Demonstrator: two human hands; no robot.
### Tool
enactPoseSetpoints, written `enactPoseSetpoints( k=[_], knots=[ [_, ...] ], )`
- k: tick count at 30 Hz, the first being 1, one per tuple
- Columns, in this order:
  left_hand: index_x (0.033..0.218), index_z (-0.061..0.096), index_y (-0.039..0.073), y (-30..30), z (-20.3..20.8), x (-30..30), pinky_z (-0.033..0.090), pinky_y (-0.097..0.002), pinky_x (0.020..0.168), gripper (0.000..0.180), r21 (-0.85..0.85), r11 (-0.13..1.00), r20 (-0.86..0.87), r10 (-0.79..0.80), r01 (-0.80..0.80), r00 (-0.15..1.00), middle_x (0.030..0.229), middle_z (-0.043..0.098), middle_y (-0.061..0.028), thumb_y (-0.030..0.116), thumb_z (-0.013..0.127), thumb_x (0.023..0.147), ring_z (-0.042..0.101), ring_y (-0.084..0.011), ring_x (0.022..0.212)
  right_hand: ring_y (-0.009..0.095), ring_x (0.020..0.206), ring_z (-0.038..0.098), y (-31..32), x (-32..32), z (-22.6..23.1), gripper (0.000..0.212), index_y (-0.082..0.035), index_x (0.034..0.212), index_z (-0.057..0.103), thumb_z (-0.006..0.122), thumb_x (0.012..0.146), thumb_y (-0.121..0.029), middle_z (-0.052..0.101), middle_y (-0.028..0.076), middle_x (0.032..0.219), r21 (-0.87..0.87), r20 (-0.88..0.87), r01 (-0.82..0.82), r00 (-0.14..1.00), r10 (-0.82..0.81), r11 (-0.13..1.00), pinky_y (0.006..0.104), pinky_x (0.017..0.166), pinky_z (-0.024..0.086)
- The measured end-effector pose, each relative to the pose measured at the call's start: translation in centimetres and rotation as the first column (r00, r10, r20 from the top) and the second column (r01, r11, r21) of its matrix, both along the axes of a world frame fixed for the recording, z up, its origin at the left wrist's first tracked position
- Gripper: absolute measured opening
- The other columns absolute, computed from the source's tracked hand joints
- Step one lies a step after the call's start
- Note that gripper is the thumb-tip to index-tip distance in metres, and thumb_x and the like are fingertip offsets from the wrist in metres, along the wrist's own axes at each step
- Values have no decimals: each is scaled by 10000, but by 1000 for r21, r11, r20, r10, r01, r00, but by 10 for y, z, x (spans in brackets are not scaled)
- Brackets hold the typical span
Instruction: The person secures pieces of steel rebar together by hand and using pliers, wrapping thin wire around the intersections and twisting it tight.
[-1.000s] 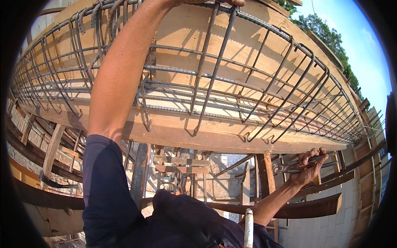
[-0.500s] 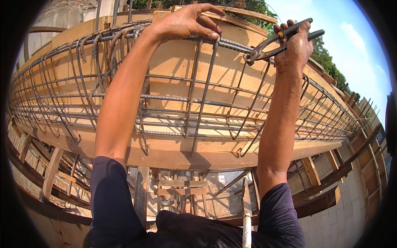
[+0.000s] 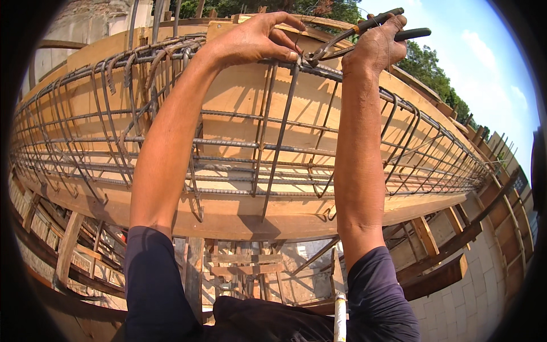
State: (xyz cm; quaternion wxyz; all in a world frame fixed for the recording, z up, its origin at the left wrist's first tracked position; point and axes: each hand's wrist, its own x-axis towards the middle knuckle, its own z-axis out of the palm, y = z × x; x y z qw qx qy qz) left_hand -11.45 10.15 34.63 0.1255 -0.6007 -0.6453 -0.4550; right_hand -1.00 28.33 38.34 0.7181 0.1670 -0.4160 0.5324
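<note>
My left hand (image 3: 250, 41) is at the top bar of a rebar cage (image 3: 279, 137). Its thumb and fingers are closed round a thin tie wire (image 3: 298, 41) where a stirrup hooks over the bar. In my right hand (image 3: 376, 47) are end-cutting pincers with dark handles (image 3: 415, 34). Their jaws (image 3: 310, 58) are at the same joint, just right of my left fingertips. Whether the jaws grip the wire is too small to tell. Fine wire strands also hang by my right hand.
Wooden formwork boards (image 3: 233, 85) stand behind the cage, and a timber beam (image 3: 239, 225) runs under it. Below are wooden props (image 3: 245, 269) and scaffold timbers. A block wall (image 3: 478, 290) is at lower right; upright bars (image 3: 158, 20) rise at upper left.
My right hand has moved left and slightly up, bringing the pincers' jaws along the top bar to my left fingertips. My left hand stays at the joint.
</note>
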Motion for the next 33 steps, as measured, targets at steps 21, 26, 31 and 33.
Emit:
enactPoseSetpoints(
  k=[21, 26, 31, 33],
  knots=[
    [1422, 298, 72, -15, 10, 14, 580, -293, 757, 730, -25, 982, 258, -177, 189, 950, 1105, 604, -134, -16, 724, 837, 679, -167, 893, 140, 657, 578, -33, -14, 27, 427, -12, 1110, 553, 549, 1042, -433, 546, 44, 735, -63, 65, -123, 990, 128, 990, 297, 581, 513],
    [1415, 406, 89, 2, 8, -6, 552, -341, 864, 674, 254, 967, 189, -34, -15, 981, 1180, 615, -129, 114, 755, 839, 666, -193, 1008, 177, 562, 564, -24, -33, 51, 376, -5, 1049, 563, 540, 1044, -380, 568, 72, 665, 177, 384, 290, 860, -337, 941, 341, 501, 446],
    [1346, 482, -26, 10, 47, 7, 511, -382, 962, 639, 811, 490, 97, 428, -321, 899, 1206, 612, -235, 295, 746, 861, 614, -281, 1142, 291, 874, 684, -64, -30, 60, 417, -1, 1211, 548, 557, 1010, -366, 660, 188, 964, 292, 556, 85, 795, -241, 953, 405, 745, 555],
    [1368, 474, -44, 28, 78, 14, 481, -396, 1012, 739, 775, 549, 101, 381, -313, 919, 1270, 600, -271, 407, 758, 857, 599, -308, 1185, 290, 921, 681, -53, -45, 64, 438, 4, 1259, 525, 575, 998, -345, 645, 215, 1020, 425, 570, 24, 769, -288, 905, 393, 779, 558]
  ],
)
